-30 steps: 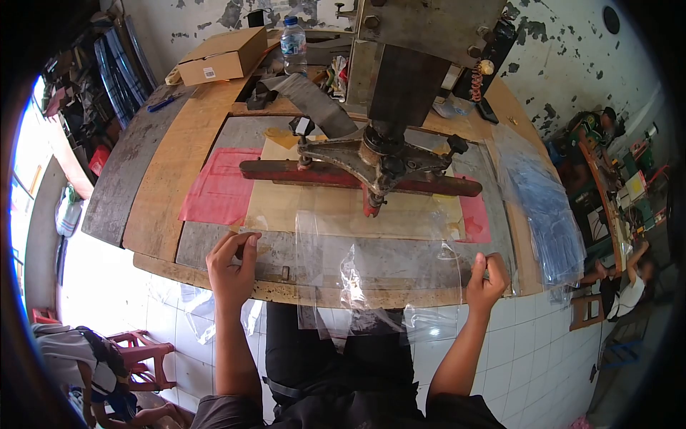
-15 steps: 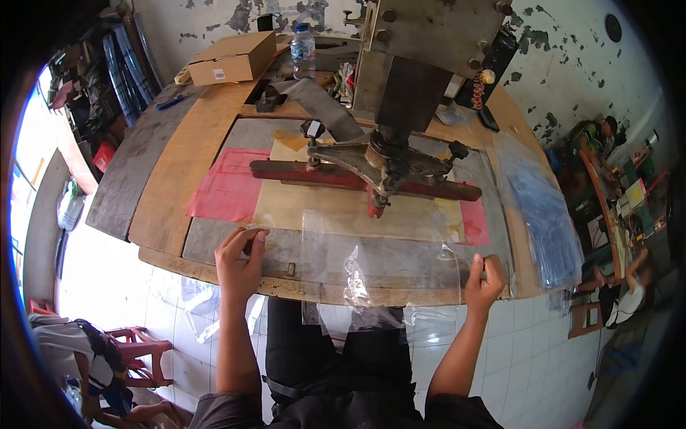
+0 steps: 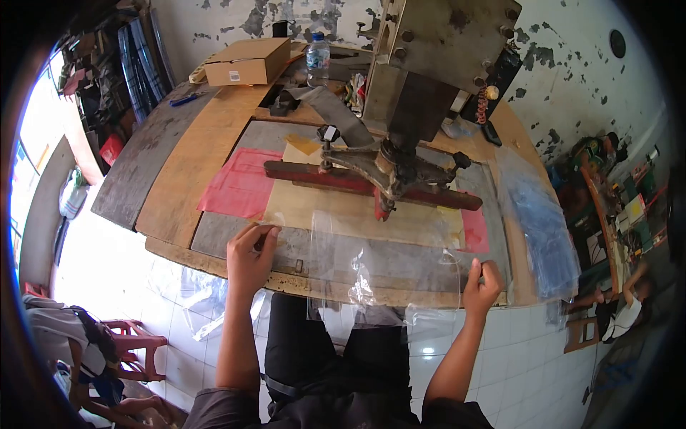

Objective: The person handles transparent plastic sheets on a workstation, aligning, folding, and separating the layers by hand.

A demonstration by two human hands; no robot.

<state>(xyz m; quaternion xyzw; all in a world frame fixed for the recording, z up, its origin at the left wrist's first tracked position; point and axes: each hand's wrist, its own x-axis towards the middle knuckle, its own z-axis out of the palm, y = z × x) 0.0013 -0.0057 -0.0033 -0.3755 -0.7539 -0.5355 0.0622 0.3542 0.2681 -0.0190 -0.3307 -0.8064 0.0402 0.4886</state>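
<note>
A clear plastic sheet [image 3: 371, 275] spreads between my hands, over the front of the press bed and past the table edge. My left hand [image 3: 251, 256] is closed in a pinch at its left side, above the grey plate [image 3: 236, 232]. At the right side, my right hand [image 3: 482, 286] is curled shut with the thumb up. The transparent edges at both sets of fingertips are hard to make out. Behind the sheet, the press's long red-edged bar [image 3: 364, 184] hangs over a cream sheet [image 3: 293, 204] lying on a pink sheet [image 3: 239, 182].
Bluish plastic sheets [image 3: 539, 232] lie at the table's right. A cardboard box [image 3: 246, 63], water bottle [image 3: 318, 61] and blue pen [image 3: 184, 100] are at the back left. More clear plastic [image 3: 200, 307] hangs below the front edge. Red stools [image 3: 136, 347] and other people are nearby.
The view has shifted slightly, so the table and press appear a little further right. Both hands stay closed at the two sides of the plastic sheet, which has rippled slightly.
</note>
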